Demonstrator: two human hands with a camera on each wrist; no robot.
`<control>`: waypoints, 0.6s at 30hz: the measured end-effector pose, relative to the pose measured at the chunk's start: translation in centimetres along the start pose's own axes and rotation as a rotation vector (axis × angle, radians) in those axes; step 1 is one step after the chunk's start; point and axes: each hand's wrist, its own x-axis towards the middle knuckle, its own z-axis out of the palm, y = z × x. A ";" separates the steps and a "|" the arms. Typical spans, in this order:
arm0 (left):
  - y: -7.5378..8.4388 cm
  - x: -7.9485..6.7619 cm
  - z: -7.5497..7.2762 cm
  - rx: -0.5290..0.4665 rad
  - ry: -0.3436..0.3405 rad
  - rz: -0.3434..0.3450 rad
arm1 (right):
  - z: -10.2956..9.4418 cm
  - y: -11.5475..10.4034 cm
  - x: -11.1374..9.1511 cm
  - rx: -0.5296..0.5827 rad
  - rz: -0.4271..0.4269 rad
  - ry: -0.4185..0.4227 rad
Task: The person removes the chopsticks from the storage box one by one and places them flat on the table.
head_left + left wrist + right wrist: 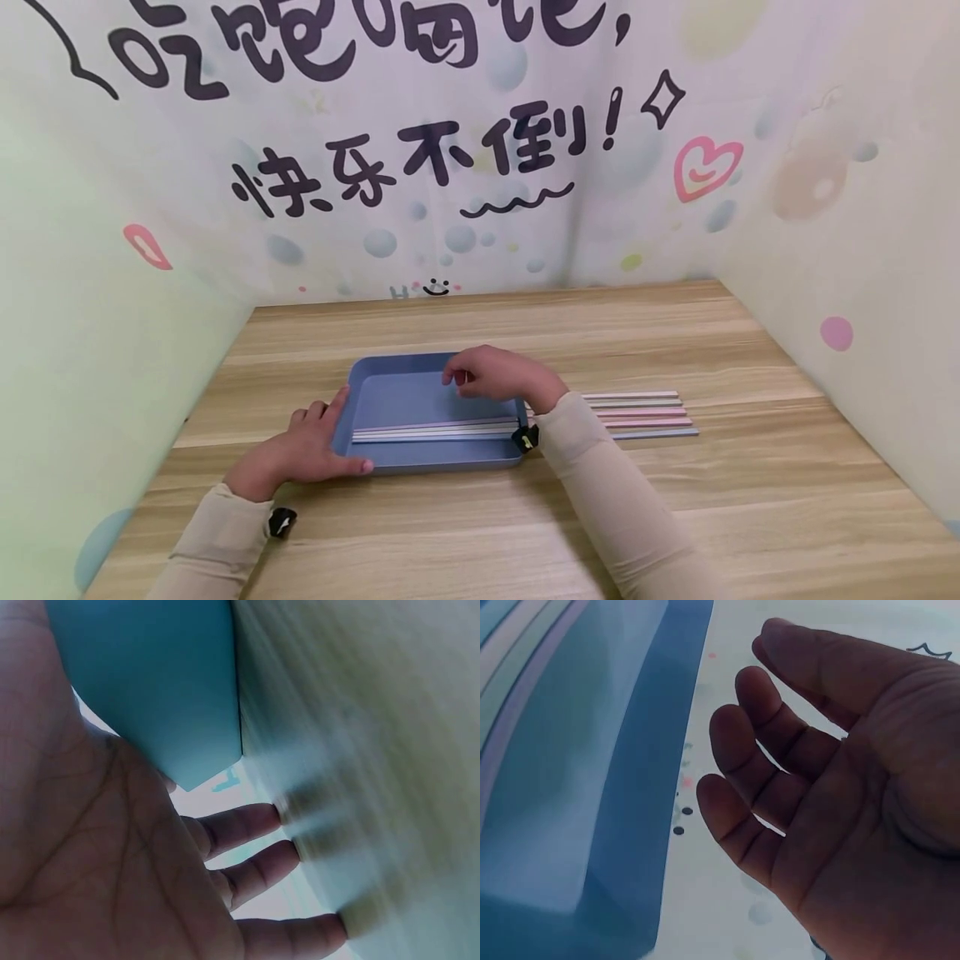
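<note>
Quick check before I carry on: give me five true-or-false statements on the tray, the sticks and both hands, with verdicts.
1. The left grip touches the tray. True.
2. The right grip holds nothing. True.
3. Every stick lies in the tray. False: some sticks do, but more lie on the table to its right.
4. The tray is upside down. False: its open side faces up.
5. The sticks in the tray lie nearer its far side. False: they lie nearer the side closest to the person.
</note>
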 end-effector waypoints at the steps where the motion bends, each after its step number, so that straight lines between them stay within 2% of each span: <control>1: 0.0 -0.1 -0.1 0.001 0.002 0.001 | 0.1 -0.1 0.2 -0.004 -0.006 -0.007; 18: 0.1 0.0 0.2 -0.012 0.006 -0.029 | 2.5 -0.7 3.0 -0.052 -0.028 -0.105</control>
